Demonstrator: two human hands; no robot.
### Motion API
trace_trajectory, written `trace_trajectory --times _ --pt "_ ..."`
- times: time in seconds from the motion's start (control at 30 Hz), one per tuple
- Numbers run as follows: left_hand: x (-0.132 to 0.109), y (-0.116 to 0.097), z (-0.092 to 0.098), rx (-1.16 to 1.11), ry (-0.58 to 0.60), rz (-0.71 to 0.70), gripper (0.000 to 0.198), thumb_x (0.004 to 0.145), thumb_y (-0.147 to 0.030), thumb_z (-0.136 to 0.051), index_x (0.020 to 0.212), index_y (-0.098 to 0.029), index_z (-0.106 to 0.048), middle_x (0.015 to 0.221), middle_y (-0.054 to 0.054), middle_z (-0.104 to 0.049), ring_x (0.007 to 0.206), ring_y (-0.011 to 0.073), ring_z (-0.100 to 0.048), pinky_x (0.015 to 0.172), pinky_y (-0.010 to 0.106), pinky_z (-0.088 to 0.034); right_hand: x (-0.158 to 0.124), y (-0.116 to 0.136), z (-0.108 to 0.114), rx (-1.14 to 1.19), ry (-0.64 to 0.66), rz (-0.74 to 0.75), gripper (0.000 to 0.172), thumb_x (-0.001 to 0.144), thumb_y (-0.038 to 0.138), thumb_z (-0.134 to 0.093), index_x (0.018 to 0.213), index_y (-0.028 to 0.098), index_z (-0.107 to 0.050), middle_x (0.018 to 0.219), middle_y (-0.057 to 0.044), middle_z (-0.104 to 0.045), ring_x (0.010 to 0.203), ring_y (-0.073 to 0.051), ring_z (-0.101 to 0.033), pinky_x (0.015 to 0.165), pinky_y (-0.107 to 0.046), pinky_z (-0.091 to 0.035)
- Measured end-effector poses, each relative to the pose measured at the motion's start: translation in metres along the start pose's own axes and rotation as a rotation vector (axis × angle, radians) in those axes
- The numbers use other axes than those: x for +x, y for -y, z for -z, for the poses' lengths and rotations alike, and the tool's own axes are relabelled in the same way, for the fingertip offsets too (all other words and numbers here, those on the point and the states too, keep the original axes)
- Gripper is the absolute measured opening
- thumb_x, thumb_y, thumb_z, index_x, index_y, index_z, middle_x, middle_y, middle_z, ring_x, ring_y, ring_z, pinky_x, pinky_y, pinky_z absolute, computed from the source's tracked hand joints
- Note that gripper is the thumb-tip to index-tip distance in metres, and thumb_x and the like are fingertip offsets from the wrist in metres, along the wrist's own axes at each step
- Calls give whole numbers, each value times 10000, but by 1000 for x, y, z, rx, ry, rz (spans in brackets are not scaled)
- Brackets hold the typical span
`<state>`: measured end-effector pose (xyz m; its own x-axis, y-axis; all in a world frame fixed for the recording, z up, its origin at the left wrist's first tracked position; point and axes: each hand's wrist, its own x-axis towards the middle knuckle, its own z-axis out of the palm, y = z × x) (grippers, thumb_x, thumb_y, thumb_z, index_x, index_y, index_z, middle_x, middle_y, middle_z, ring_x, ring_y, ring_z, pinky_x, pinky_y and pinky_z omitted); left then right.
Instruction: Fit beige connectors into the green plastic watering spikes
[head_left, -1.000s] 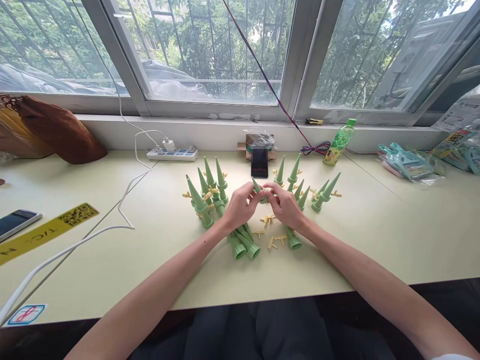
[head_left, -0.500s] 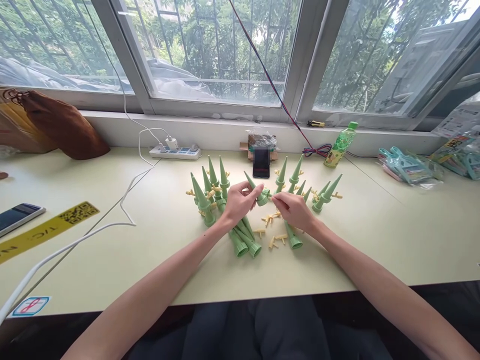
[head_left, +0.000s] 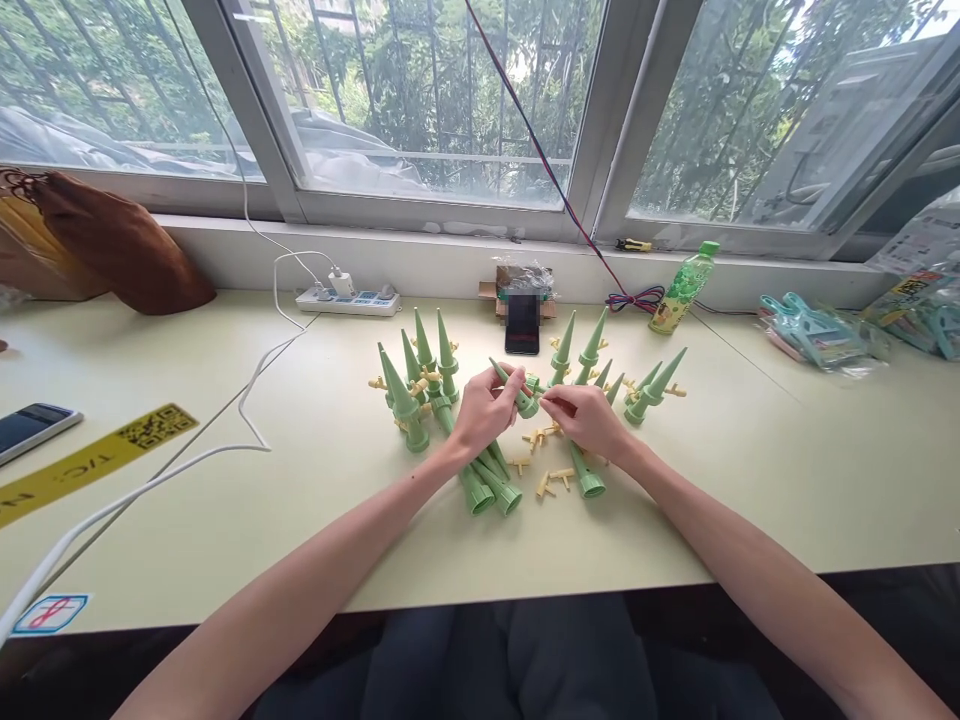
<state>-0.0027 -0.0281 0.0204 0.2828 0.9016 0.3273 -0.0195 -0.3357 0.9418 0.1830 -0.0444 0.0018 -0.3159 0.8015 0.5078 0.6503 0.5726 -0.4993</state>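
Observation:
My left hand [head_left: 486,405] is closed round a green plastic watering spike [head_left: 526,405], its tip slanting up and left, its collar toward my right hand. The fingertips of my right hand [head_left: 586,415] pinch a small yellow valve, mostly hidden, at the collar. Below my hands lie several loose yellow T-shaped valves [head_left: 562,477]. Green spikes [head_left: 480,494] without visible valves lie under my left wrist, and another green spike [head_left: 590,482] lies below my right hand. Upright spikes with yellow valves [head_left: 409,410] stand at the left, and more upright spikes [head_left: 651,392] stand at the right.
Behind my hands, a phone [head_left: 523,325] leans against a small box. A green-capped bottle [head_left: 684,288] stands at the back right, near bagged items [head_left: 817,330]. A power strip [head_left: 349,302] and white cable [head_left: 251,400] lie left; another phone [head_left: 34,430] is at the far left.
Both hands stay almost in place, still together at the spike's collar. The held spike has turned or shifted very slightly; the view has moved a little.

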Motion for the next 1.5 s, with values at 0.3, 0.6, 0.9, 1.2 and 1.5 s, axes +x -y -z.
trace_trajectory --times 0.3,0.6,0.9,1.2,1.5 --pt "-8 -1 -4 205 63 -68 366 946 -498 -469 835 -168 -580 514 -31 -524 434 86 -510 440 201 -396 2 0 1 13 -13 -10 146 902 229 -549 820 176 -657 701 -10 -642 581 -127 -512 605 -252 -414" --pt "-5 11 -3 165 84 -29 367 921 -512 -510 850 -158 -579 557 -23 -549 445 85 -515 444 199 -418 0 8 -2 46 -3 -4 120 878 159 -554 881 164 -673 765 -32 -669 579 -120 -514 583 -249 -416" --pt "-6 10 -1 332 44 -72 290 907 -449 -562 885 -162 -592 596 -19 -579 488 100 -540 501 218 -429 -1 9 -3 67 39 -64 155 874 170 -547 991 174 -650 824 -30 -693 524 -103 -464 567 -260 -403" --pt "-3 16 3 604 92 -123 245 920 -362 -538 802 -159 -611 714 17 -604 594 129 -504 573 256 -403 -2 9 -3 -13 61 -27 23 838 177 -591 856 180 -576 763 2 -599 579 -106 -454 588 -252 -369" --pt "-4 16 1 623 79 -134 327 970 -367 -448 710 -174 -497 708 16 -569 623 138 -486 592 262 -374 -4 11 -3 -92 174 -34 172 819 289 -679 724 175 -591 695 4 -563 611 -118 -474 579 -252 -353"
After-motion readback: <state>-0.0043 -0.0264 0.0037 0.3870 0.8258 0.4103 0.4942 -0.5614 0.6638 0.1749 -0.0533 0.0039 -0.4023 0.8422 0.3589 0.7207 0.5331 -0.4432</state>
